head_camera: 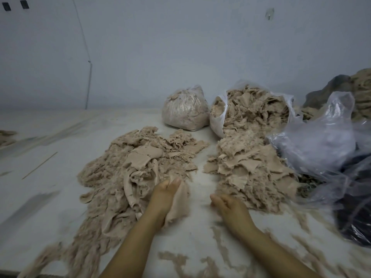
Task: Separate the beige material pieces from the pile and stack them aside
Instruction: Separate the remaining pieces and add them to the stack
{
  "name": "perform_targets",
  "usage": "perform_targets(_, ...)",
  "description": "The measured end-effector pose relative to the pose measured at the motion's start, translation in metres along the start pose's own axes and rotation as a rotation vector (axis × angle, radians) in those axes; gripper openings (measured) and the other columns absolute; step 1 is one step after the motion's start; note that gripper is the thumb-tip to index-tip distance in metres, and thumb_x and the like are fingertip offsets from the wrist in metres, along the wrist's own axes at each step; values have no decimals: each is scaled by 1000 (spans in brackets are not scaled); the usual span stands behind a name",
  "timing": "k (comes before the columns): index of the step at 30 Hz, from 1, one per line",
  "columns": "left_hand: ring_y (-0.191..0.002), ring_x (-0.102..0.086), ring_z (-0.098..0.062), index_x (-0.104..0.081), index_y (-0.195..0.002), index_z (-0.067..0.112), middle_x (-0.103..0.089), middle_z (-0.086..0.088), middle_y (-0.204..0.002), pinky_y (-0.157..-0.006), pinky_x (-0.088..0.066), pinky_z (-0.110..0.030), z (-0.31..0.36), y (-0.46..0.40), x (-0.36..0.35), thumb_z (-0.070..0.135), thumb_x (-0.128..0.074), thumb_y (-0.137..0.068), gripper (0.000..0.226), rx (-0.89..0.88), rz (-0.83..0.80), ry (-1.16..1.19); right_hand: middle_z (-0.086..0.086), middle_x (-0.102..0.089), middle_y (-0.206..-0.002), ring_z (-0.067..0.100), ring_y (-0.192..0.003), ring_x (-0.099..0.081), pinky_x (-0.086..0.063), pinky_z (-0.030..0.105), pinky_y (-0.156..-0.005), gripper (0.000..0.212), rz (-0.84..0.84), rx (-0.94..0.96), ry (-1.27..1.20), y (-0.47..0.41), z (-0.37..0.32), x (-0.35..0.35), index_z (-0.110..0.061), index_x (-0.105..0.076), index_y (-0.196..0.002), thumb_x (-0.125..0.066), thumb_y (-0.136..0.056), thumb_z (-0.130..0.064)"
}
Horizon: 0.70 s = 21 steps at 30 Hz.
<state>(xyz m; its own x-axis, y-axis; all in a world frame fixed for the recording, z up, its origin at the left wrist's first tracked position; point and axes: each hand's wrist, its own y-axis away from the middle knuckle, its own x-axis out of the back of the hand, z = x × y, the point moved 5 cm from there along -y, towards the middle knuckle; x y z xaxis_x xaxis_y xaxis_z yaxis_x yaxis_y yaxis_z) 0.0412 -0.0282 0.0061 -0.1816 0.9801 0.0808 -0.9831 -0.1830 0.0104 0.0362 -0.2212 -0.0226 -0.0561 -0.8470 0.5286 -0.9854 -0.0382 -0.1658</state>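
A wide pile of beige material scraps (128,173) covers the left-centre of the white surface. A second beige heap (251,169) lies to the right, spilling from an open plastic bag (217,117). My left hand (163,197) holds a flat beige piece (179,205) at the near right edge of the left pile. Between the two heaps, my right hand (230,209) hovers low over the surface with its fingers loosely curled and nothing in them.
A tied plastic bag of beige scraps (184,109) stands at the back by the wall. Crumpled clear plastic (325,145) and a dark bag (357,217) crowd the right side. Loose beige fluff (220,261) is strewn along the near surface.
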Motion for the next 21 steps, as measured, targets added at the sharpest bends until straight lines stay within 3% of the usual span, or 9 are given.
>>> perform_targets(3, -61, -55, -10, -59, -79, 11, -59, -2, -68, -55, -42, -18, 4, 9, -16, 38, -51, -95, 32, -38, -203, -187, -14, -67, -81, -2, -74, -60, -44, 17, -67, 48, -176, -41, -155, 8, -15, -17, -23, -67, -86, -42, -85, -64)
perform_targets(5, -67, -58, -14, -65, -81, 2, -63, -8, -73, -62, -45, -25, 1, 14, -28, 34, -53, -95, 36, -34, -282, -112, -13, -60, -66, 2, -61, -54, -41, 18, -60, 33, -194, -7, -313, 8, -30, -26, -21, -60, -77, -57, -84, -54)
perform_targets(8, -66, -51, -19, -60, -81, -3, -54, -16, -71, -61, -39, -32, 3, 8, -18, 29, -52, -96, 36, -48, -125, -34, -5, -48, -58, 11, -57, -43, -34, 25, -54, 32, -40, 30, -303, -10, -47, -9, -17, -50, -63, -64, -90, -26)
perform_targets(12, -40, -44, -3, -51, -64, 12, -51, 7, -48, -42, -32, -16, 10, -5, 13, 21, -49, -97, 35, -211, 45, -208, 3, -50, -62, 18, -61, -47, -40, 29, -57, 32, 320, -2, -316, -55, -76, 73, -13, -53, -66, -57, -92, -30)
perform_targets(14, -58, -53, -2, -62, -71, 9, -60, 9, -61, -55, -38, -15, 11, -10, 17, 14, -56, -93, 24, -339, 27, -502, 2, -52, -68, 22, -70, -50, -40, 32, -59, 28, 441, -27, -190, -71, -78, 112, -17, -54, -68, -53, -92, -32)
perform_targets(16, -84, -59, -17, -65, -88, 4, -65, -3, -88, -74, -43, -28, 4, -19, 15, 11, -62, -87, 8, -410, -47, -757, 13, -57, -106, 31, -103, -52, -43, 40, -84, 28, 474, -119, 55, -75, -64, 125, -13, -61, -108, -53, -91, -33)
perform_targets(18, -109, -55, -23, -60, -115, 7, -60, -6, -115, -88, -41, -29, -13, -28, 13, 20, -64, -86, 32, -326, -114, -948, 16, -41, -133, 33, -125, -38, -34, 43, -102, 49, 484, -128, 189, -61, -49, 111, -15, -44, -136, -57, -90, -29)
perform_targets(19, -115, -52, -24, -56, -120, 9, -57, -5, -121, -91, -40, -28, -20, -31, 12, 24, -63, -87, 37, -284, -128, -982, 13, -41, -131, 30, -123, -39, -36, 40, -100, 47, 475, -55, 192, -51, -47, 97, -17, -44, -135, -58, -91, -27)
perform_targets(21, -108, -54, -26, -60, -102, 10, -59, -8, -113, -84, -38, -29, -24, -30, 6, 26, -58, -91, 19, -283, -142, -1037, 4, -52, -114, 21, -106, -50, -42, 32, -88, 32, 338, 92, 155, -36, -45, 61, -18, -54, -123, -58, -91, -24)
